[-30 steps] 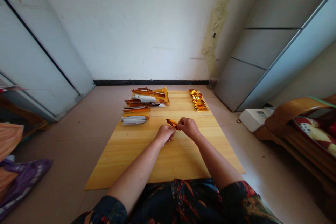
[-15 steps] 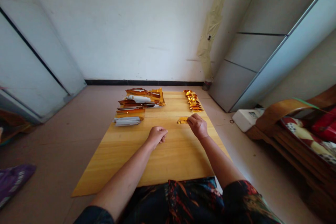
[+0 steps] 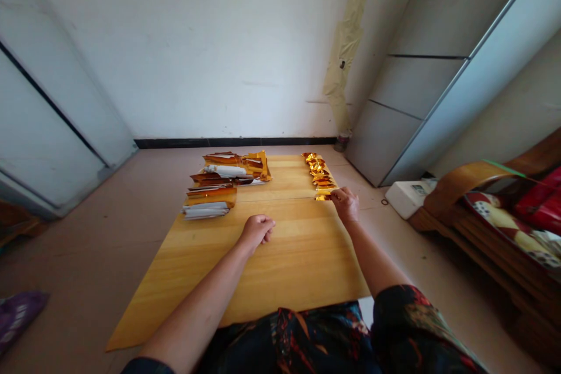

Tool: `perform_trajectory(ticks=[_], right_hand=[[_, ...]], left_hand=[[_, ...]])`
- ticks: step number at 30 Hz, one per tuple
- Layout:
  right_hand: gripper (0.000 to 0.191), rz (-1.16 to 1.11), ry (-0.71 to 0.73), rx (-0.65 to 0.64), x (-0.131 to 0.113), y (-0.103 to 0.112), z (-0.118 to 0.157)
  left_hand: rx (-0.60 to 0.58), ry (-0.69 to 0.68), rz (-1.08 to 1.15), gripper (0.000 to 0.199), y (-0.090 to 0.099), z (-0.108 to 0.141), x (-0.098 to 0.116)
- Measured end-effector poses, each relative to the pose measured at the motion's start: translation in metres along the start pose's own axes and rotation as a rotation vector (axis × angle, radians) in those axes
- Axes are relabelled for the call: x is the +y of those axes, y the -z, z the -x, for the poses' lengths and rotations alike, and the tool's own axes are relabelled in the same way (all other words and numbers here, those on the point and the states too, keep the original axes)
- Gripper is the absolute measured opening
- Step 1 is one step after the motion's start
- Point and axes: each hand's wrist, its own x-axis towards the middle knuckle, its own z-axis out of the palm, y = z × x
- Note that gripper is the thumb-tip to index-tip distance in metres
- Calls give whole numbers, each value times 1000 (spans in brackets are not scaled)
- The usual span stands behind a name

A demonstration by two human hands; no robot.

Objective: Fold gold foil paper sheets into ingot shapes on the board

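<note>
My right hand [image 3: 346, 204] pinches a packet [image 3: 323, 195] at two o'clock on the table [image 3: 298, 251].
My left hand [image 3: 257, 230] curls closed; I cannot tell its contents.

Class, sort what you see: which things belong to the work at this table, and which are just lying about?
In the work:
gold packet held by the right hand
row of gold packets
amber and white packets
wooden tabletop

Lying about, it seems:
purple bag
white box
</note>
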Motion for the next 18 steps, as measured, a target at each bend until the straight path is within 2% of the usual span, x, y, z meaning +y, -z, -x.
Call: perform_trajectory(ticks=[5,10,18], right_hand=[[18,25,-69,-16,15,-10,-13],[20,84,-76,-74,26,-16,-21],[22,149,-34,-157,21,-20,-33]], left_hand=[[-38,5,14,23,2,0,-1],[-56,1,20,23,3,4,1],[-49,39,-15,26,3,5,0]])
